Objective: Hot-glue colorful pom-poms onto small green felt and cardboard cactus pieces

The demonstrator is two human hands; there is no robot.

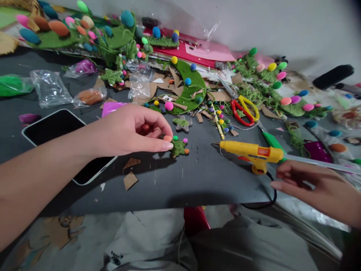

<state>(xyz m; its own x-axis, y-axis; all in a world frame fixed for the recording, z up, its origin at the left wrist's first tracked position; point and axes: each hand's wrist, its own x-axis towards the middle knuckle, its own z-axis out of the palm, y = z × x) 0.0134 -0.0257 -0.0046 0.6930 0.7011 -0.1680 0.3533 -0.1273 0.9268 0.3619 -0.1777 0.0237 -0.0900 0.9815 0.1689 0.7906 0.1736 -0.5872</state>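
Note:
Between the thumb and fingertips of my left hand (141, 131) is a small star wound in green yarn (178, 148), with orange, green and pink pom-poms on its points. The star is at the table surface. A second yarn star (182, 123), green and grey, lies just behind it. My right hand (307, 184) hovers at the right, thumb and fingers loosely curled and apart, with nothing visible in them. Just beyond it, a yellow hot glue gun (251, 150) lies on its side, nozzle pointing left, a clear glue stick (321, 162) sticking out of its back.
A phone (93, 175) lies partly under my left forearm. Behind are red and yellow scissors (242, 111), a pencil (217, 122), a green-handled cutter (270, 139), cardboard scraps (130, 181) and a green crescent (194, 84) with pom-poms. Plastic bags (50, 88) lie at the left.

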